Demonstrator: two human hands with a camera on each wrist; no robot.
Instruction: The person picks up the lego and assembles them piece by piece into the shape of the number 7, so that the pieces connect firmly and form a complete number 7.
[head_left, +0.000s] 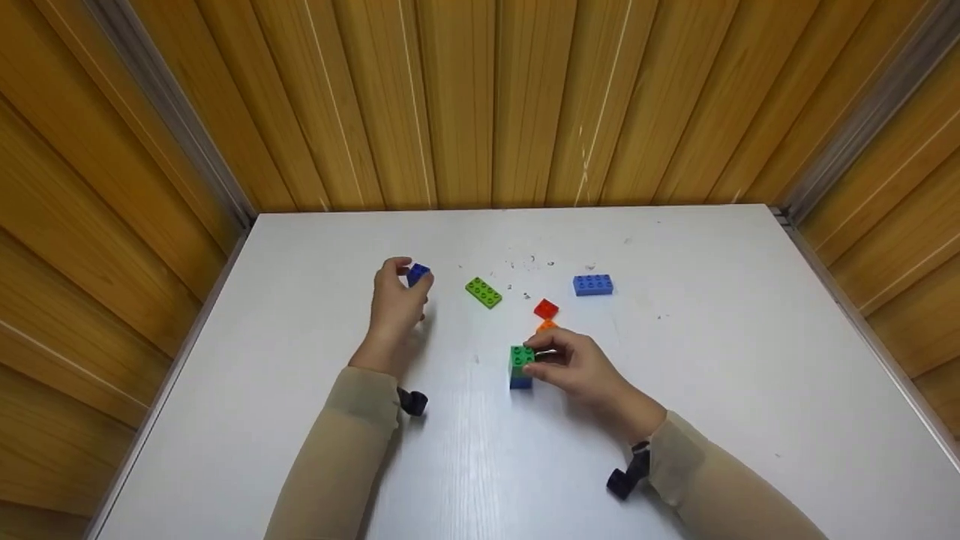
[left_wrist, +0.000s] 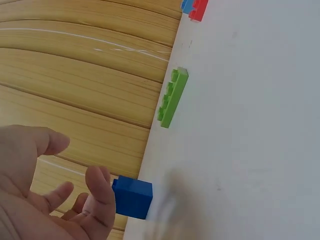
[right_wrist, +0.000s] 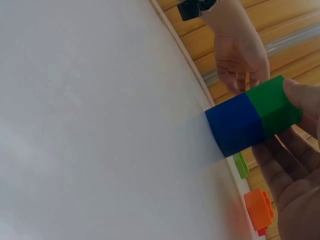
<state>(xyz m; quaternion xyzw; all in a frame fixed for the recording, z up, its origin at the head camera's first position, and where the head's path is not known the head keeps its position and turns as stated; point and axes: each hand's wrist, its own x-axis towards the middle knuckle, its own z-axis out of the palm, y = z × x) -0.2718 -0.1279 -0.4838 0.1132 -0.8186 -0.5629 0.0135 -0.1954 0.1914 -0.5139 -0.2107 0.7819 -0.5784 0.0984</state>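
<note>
My right hand (head_left: pixel 576 365) pinches a green brick (head_left: pixel 522 355) between thumb and fingers. The green brick sits on top of a dark blue brick (right_wrist: pixel 235 125), and this stack stands upright at the middle of the table. Further left and back, my left hand (head_left: pixel 397 296) is at another dark blue brick (head_left: pixel 418 273), thumb and fingers spread around it. In the left wrist view that blue brick (left_wrist: pixel 133 197) stands on the table just beyond the fingertips, and the thumb is well apart from the fingers.
A lime green brick (head_left: pixel 484 292) lies between the hands. Behind the right hand are an orange brick (head_left: pixel 546 325) and a red brick (head_left: pixel 546 308). A lighter blue brick (head_left: pixel 593 285) lies back right on the white table (head_left: pixel 712 315). Wood-look walls (head_left: pixel 465 105) border the table.
</note>
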